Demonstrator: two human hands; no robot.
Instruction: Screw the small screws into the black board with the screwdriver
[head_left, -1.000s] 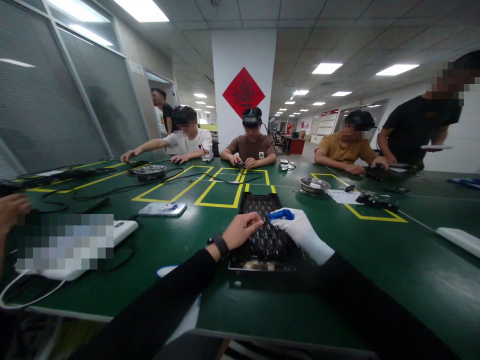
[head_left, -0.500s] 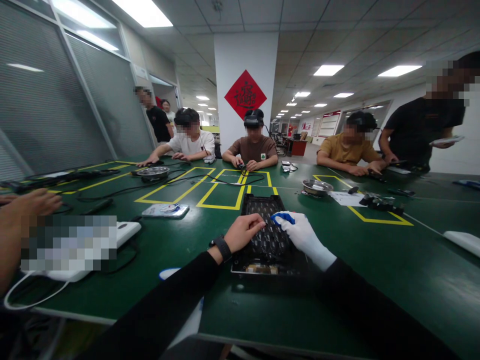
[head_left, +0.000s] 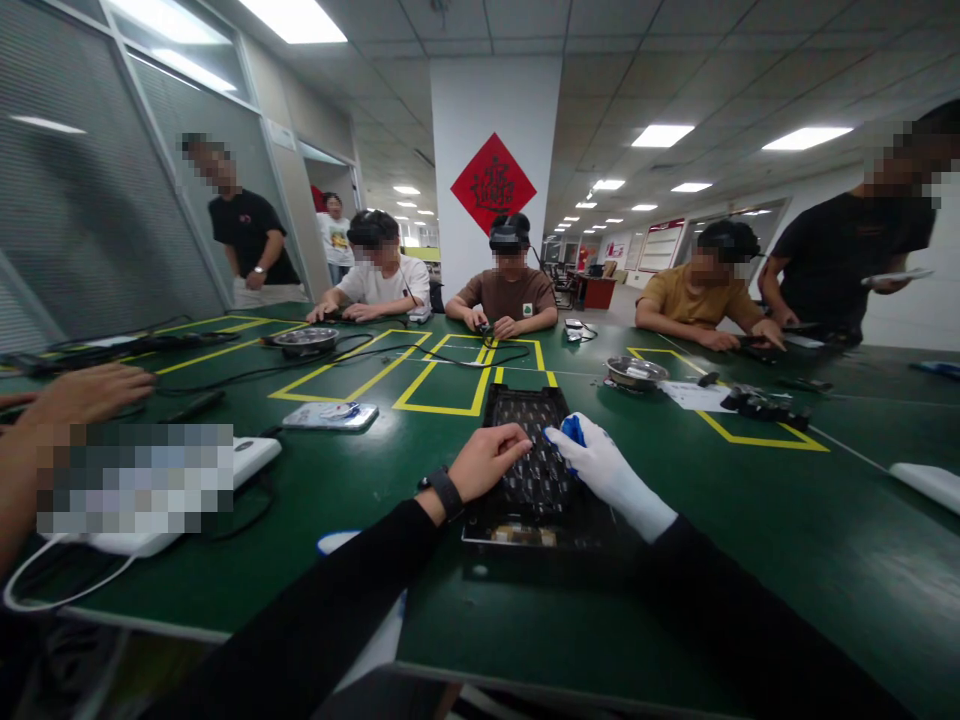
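In the head view, a black rectangular tray-like housing [head_left: 517, 490] lies before me, its inside covered with rows of small shiny pieces. A brownish-gold strip [head_left: 523, 537] runs along its near end. My left hand [head_left: 489, 462], bare with a dark watch on the wrist, rests over the housing's left side, fingers curled and pinched together. Over the right side, my right hand [head_left: 600, 460] wears a white glove with blue fingertips, its fingers bent closed. Whatever either hand pinches is too small or hidden to make out.
A phone-like slab [head_left: 331, 416] and a white device [head_left: 251, 460] lie left on the green table [head_left: 750, 560]. Metal bowls [head_left: 635, 373] and black cables [head_left: 247, 378] sit farther back. Several people surround the table; one person's hand [head_left: 94, 392] is at left.
My right hand's gloved fingers have curled in more; my left hand stays put. The hand at far left reaches farther right. A standing person at back left has moved left.
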